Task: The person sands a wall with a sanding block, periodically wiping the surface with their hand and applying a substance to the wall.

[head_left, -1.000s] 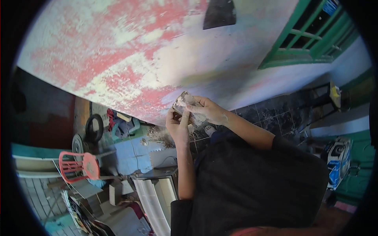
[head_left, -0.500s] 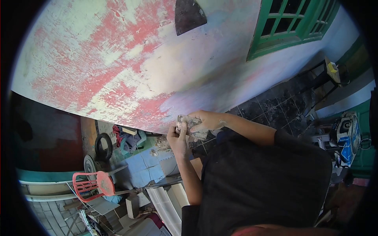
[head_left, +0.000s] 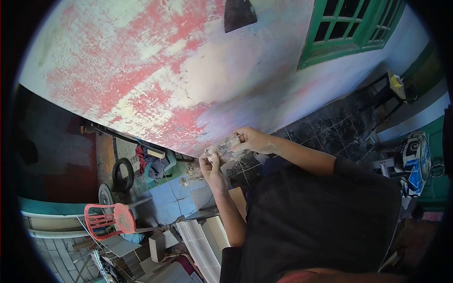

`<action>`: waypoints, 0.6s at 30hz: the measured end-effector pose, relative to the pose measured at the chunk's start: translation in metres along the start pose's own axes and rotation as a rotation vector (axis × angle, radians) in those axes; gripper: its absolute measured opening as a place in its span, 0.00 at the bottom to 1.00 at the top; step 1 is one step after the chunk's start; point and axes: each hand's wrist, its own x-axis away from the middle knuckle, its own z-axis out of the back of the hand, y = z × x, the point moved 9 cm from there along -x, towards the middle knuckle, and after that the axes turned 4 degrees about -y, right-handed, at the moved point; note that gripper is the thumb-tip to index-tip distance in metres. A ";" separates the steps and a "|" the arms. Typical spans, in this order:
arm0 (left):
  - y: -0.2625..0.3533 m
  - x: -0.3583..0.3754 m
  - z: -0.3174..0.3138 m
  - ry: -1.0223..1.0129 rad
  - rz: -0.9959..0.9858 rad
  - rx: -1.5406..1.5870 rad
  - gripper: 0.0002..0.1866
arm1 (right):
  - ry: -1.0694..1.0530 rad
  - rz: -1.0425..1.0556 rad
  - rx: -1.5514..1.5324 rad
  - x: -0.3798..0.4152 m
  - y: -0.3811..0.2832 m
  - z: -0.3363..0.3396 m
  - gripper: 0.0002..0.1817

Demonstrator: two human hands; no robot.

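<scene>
A worn, speckled flat piece (head_left: pixel 227 148), perhaps sandpaper, is stretched between my two hands in front of the wall's lower part. My left hand (head_left: pixel 213 170) grips its left end, thumb on top. My right hand (head_left: pixel 252 140) pinches the other end between thumb and fingers. Pale dust marks both hands. Beyond them rises the wall (head_left: pixel 203 80), with patches of red, cream and bluish paint. A dark wedge-shaped patch (head_left: pixel 239 16) shows at the top of the wall.
A green-framed window (head_left: pixel 347 28) is at upper right. At lower left are a red chair (head_left: pixel 123 219), a tire (head_left: pixel 123 174) and piled boards (head_left: pixel 200 243). A small table (head_left: pixel 395 87) and a blue-and-white bag (head_left: pixel 414 165) stand at the right.
The piece was bunched up in my hands before and is now spread more between them. My right hand has moved slightly right and up. The view has shifted a little.
</scene>
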 end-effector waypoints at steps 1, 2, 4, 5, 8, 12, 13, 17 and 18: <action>-0.001 0.002 0.004 0.008 -0.001 0.007 0.12 | 0.032 0.004 0.017 0.000 0.005 0.003 0.21; -0.008 0.004 0.008 -0.006 0.040 -0.015 0.14 | 0.027 -0.005 0.021 -0.001 0.011 0.002 0.21; -0.008 0.008 0.010 -0.010 0.076 -0.032 0.16 | 0.030 0.053 0.063 -0.004 0.010 0.000 0.17; -0.009 0.012 0.012 0.015 0.110 -0.060 0.17 | 0.020 0.049 0.069 -0.005 0.012 -0.002 0.17; -0.009 0.012 0.015 -0.017 0.135 -0.185 0.20 | -0.009 0.104 0.210 -0.005 -0.002 -0.012 0.12; -0.010 0.015 0.009 -0.119 0.231 -0.358 0.15 | -0.060 0.061 0.370 -0.012 0.000 -0.015 0.14; -0.009 0.015 0.010 -0.099 0.224 -0.364 0.15 | -0.053 0.059 0.408 -0.014 0.000 -0.014 0.15; -0.002 0.009 -0.001 -0.097 0.163 -0.326 0.11 | -0.055 0.130 0.283 -0.020 -0.015 -0.010 0.15; -0.001 0.009 -0.005 -0.094 0.160 -0.309 0.11 | -0.033 0.124 0.253 -0.022 -0.017 -0.007 0.17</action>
